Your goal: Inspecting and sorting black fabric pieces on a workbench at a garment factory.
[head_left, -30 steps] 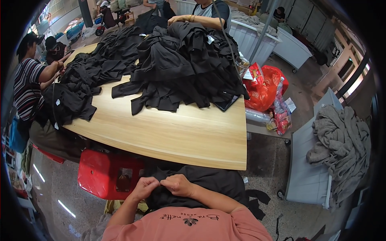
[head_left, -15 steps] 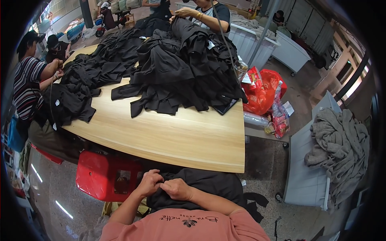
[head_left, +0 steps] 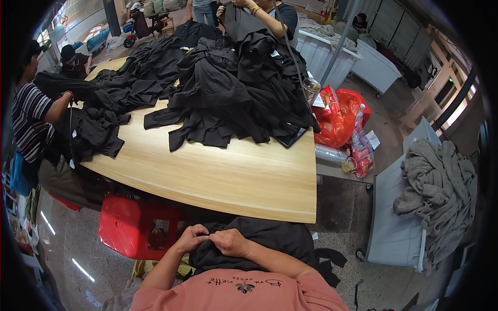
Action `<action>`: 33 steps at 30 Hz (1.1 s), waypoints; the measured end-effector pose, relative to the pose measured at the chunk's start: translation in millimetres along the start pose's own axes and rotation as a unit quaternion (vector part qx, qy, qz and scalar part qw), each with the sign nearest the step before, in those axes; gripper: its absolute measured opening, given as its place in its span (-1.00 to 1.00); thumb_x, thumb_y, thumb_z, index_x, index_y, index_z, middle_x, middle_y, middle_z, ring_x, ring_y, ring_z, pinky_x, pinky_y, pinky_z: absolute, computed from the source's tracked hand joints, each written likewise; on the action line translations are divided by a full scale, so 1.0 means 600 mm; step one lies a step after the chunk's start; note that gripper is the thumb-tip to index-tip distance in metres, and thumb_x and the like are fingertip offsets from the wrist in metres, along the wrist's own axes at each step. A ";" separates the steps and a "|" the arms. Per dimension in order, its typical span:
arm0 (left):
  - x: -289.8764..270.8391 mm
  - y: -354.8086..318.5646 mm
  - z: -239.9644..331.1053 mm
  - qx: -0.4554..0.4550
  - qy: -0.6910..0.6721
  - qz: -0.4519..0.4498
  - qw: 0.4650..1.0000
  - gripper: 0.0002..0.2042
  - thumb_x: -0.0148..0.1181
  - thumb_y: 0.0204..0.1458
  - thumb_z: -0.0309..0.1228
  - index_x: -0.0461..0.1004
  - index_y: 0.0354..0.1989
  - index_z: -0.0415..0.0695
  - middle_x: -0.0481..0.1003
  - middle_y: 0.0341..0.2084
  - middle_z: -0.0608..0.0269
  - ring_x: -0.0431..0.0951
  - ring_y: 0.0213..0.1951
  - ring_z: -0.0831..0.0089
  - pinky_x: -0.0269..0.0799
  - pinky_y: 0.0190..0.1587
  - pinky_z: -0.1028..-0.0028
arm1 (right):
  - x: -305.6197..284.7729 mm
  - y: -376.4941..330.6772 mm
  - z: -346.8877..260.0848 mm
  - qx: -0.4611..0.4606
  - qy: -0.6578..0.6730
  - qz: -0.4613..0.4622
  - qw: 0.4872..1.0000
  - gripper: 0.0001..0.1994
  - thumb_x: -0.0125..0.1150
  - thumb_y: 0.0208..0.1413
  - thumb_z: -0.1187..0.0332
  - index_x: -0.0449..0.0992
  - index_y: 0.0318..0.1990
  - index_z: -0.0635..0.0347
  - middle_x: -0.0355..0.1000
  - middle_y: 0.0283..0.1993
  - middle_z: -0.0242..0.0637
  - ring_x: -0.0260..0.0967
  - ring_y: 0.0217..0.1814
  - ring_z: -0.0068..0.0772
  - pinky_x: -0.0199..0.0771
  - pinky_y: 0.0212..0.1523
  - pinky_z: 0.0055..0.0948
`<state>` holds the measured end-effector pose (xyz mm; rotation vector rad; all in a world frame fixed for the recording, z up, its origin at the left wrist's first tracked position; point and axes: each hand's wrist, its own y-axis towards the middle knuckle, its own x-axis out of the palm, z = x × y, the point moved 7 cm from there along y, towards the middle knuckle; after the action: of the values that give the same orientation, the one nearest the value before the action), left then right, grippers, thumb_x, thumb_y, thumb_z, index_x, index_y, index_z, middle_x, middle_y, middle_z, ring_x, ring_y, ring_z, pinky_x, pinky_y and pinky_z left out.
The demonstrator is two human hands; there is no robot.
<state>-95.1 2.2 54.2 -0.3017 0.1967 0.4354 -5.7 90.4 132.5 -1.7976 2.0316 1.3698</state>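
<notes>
A black garment [head_left: 270,233] lies bunched across my lap, just in front of the table's near edge. Over its left part my two hands meet at the fingertips. The left hand [head_left: 192,239] is closed in a pinch of thumb and forefinger; whatever is between them is too small to make out. Curled into a fist, my right hand [head_left: 230,242] grips the folds of the garment, its thumb side against the left fingertips. Dark strips of cloth hang down at my right, and a small white tag [head_left: 315,236] shows at the garment's edge.
A heap of black garments [head_left: 212,98] covers the far part of the wooden table [head_left: 218,181]. A red stool [head_left: 124,228] stands at my left. Red plastic bags [head_left: 337,119] lie right of the table, near a white bin [head_left: 389,217] of grey cloth. Co-workers handle garments beyond.
My left fingers have drawn lower and closer together; the right hand has hardly moved. The co-worker at left lifts a garment, and the one across the table raises dark cloth higher.
</notes>
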 end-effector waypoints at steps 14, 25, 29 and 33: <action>0.001 -0.011 -0.024 -0.111 -0.234 0.014 0.966 -0.96 0.14 -0.10 -0.53 0.47 -0.52 -0.21 0.42 -0.61 0.46 0.34 -0.53 0.74 0.28 -0.45 0.68 | 0.021 -0.005 0.007 0.021 0.001 -0.062 0.998 -0.95 0.01 -0.15 0.48 0.29 -0.47 0.17 0.25 -0.62 -0.28 0.31 -0.60 -0.22 0.28 -0.65 -0.30; -0.002 -0.013 -0.008 -0.089 -0.363 0.100 0.922 -0.98 0.17 -0.16 -0.55 0.46 -0.53 -0.19 0.44 -0.61 0.43 0.36 -0.55 0.70 0.28 -0.45 0.67 | 0.033 -0.006 -0.002 -0.011 -0.005 -0.126 0.992 -0.91 0.03 -0.21 0.46 0.24 -0.54 0.17 0.26 -0.62 -0.25 0.31 -0.59 -0.19 0.29 -0.62 -0.28; 0.019 -0.008 0.003 -0.069 -0.199 0.028 0.977 -0.97 0.18 -0.18 -0.55 0.46 -0.56 -0.22 0.42 -0.60 0.44 0.33 -0.53 0.73 0.25 -0.46 0.69 | 0.000 0.012 -0.067 -0.153 -0.041 -0.010 0.987 -0.92 0.07 -0.24 0.45 0.31 -0.54 0.15 0.17 -0.64 -0.37 0.22 -0.64 -0.43 0.20 -0.66 -0.46; 0.035 -0.005 0.001 -0.075 -0.264 -0.028 0.961 -0.97 0.13 -0.13 -0.54 0.44 -0.53 -0.22 0.42 -0.59 0.45 0.33 -0.50 0.73 0.26 -0.42 0.71 | -0.008 0.013 -0.062 -0.141 -0.062 0.027 0.988 -0.92 0.08 -0.24 0.44 0.34 -0.52 0.16 0.18 -0.62 -0.40 0.22 -0.64 -0.47 0.18 -0.67 -0.49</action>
<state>-75.1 7.5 50.1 -0.3292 -0.3675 0.4614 6.4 68.4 161.5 -1.7146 1.9162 1.8149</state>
